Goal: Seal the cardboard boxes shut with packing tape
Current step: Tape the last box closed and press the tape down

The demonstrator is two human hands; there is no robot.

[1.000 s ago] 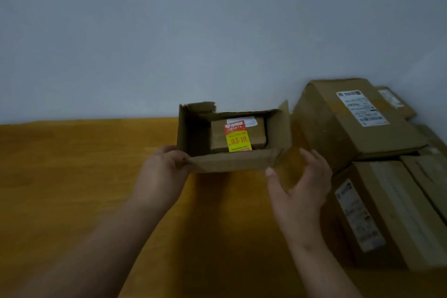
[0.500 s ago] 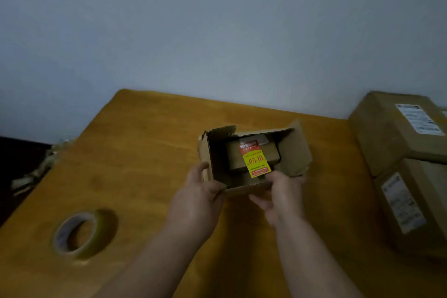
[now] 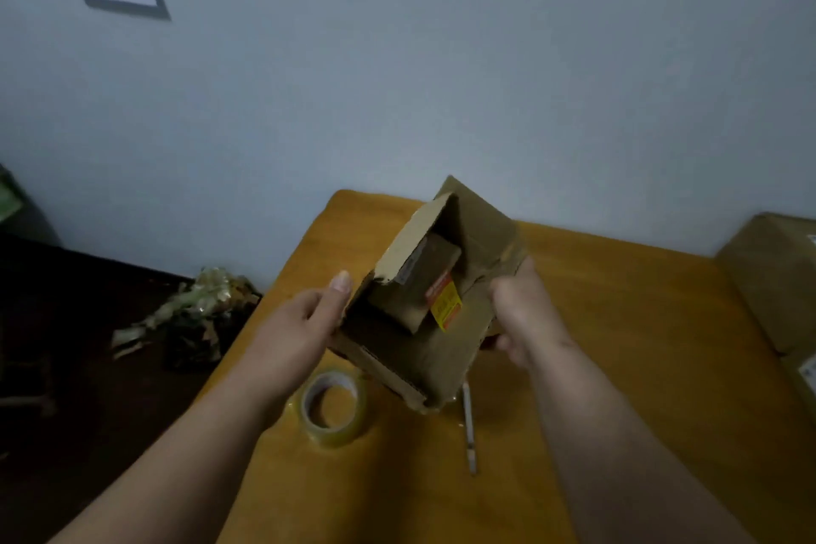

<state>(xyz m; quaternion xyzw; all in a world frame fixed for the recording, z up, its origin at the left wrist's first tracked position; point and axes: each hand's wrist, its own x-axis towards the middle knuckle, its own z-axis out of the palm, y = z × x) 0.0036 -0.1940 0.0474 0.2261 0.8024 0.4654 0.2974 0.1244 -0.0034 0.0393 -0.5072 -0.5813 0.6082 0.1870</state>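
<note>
An open brown cardboard box is held tilted above the wooden table, its flaps up. Inside lies a smaller brown package with a red and yellow label. My left hand presses flat against the box's left side, thumb up. My right hand grips the box's right wall. A roll of clear packing tape lies flat on the table just below the box, near the table's left edge.
A thin white pen-like stick lies on the table right of the tape. Sealed cardboard boxes stand at the table's right end. Crumpled wrapping sits on the dark floor to the left. A wall rises behind the table.
The box has been lifted and turned, now tilted with its opening toward me. The view has swung left, and the tape roll now sits directly under the box.
</note>
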